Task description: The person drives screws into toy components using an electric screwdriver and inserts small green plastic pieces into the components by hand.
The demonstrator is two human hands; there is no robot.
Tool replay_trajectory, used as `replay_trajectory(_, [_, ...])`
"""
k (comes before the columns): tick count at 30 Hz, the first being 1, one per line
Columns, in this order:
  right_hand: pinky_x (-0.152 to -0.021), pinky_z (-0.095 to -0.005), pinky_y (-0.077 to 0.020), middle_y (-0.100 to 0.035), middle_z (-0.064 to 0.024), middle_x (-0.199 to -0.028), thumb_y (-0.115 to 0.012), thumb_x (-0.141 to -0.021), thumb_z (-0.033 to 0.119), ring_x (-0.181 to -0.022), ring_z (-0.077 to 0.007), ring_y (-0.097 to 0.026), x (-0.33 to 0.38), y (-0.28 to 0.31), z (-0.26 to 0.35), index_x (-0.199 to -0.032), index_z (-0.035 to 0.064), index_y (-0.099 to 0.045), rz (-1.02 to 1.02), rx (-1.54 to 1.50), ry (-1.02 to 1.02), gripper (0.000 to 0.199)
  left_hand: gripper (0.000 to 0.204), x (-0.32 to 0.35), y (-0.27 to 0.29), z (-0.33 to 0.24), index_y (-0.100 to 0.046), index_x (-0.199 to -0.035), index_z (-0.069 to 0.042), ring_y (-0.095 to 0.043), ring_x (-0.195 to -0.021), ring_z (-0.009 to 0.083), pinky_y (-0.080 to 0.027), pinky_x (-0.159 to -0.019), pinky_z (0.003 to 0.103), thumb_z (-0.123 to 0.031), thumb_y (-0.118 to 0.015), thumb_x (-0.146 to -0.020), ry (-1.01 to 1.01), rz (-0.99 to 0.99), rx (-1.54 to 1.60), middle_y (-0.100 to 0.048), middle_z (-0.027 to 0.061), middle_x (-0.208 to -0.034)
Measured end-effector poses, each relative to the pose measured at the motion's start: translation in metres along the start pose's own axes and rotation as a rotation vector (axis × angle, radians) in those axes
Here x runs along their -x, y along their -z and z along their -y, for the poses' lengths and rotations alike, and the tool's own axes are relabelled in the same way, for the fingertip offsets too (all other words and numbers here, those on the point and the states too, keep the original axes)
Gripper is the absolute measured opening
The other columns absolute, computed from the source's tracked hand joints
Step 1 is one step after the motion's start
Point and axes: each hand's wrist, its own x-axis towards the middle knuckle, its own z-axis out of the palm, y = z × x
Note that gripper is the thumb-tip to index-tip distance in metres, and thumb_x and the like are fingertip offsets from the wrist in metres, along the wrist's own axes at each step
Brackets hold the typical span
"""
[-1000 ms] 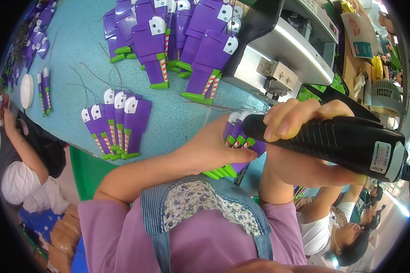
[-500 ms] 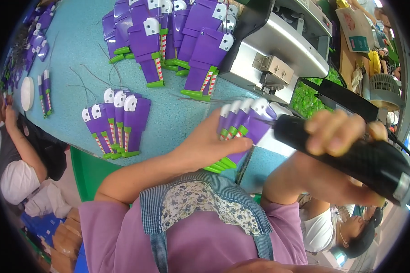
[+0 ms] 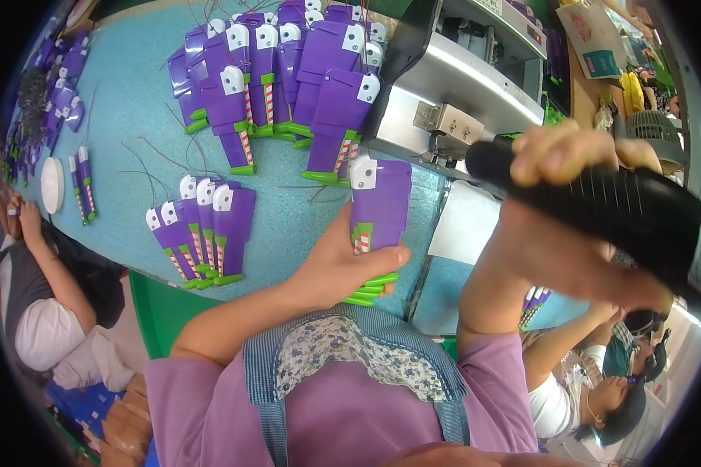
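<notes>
My left hand (image 3: 331, 261) grips a stack of purple plastic leg pieces (image 3: 387, 194) with white drilled tabs, red-striped strips and green shoe-shaped ends. Its thumb lies across the front piece, and several green ends stick out below. In my right hand (image 3: 561, 233) is a black corded-looking power tool, apparently an electric screwdriver (image 3: 639, 206), held level with its narrow end toward the stack but apart from it. Left of the stack, a fan of similar leg pieces (image 3: 230, 226) with thin wires lies on the blue table (image 3: 280, 202).
A larger pile of purple leg pieces (image 3: 280, 70) lies farther back. Behind my right hand stands a grey metal machine (image 3: 452, 117), with a white sheet (image 3: 461, 222) before it. At left are a white oval dish (image 3: 51, 185) and a co-worker's arm (image 3: 54, 261); another person (image 3: 584, 397) sits at right.
The fanned pieces in my left hand have come together into an upright stack, lower and slightly left. The tool in my right hand has drawn away from them and risen a little.
</notes>
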Motion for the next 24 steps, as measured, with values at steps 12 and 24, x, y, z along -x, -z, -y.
replay_trajectory(12, [-0.056, -0.0371, -0.0451, -0.059, -0.0146, -0.077, -0.043, -0.076, 0.085, -0.055, -0.0233, -0.055, 0.012, -0.010, 0.005, -0.124, 0.0033, -0.046, 0.068, 0.031, -0.113, 0.095, 0.055, 0.007, 0.001, -0.003, -0.037, -0.125, -0.003, -0.060, -0.082, 0.0135, -0.056, -0.060, 0.030, -0.013, -0.072, -0.084, 0.138, 0.029, -0.007, -0.059, 0.0084, -0.106])
replay_trajectory(24, [-0.053, -0.0349, -0.0433, -0.058, -0.0140, -0.076, -0.038, -0.074, 0.088, -0.054, -0.0230, -0.055, 0.021, -0.009, -0.009, -0.119, 0.0025, -0.045, 0.041, -0.005, -0.101, 0.097, 0.052, 0.004, 0.001, -0.003, -0.037, -0.124, -0.003, -0.060, -0.082, 0.0125, -0.055, -0.060, 0.029, -0.012, -0.071, -0.084, 0.133, 0.020, -0.045, -0.058, 0.0075, -0.105])
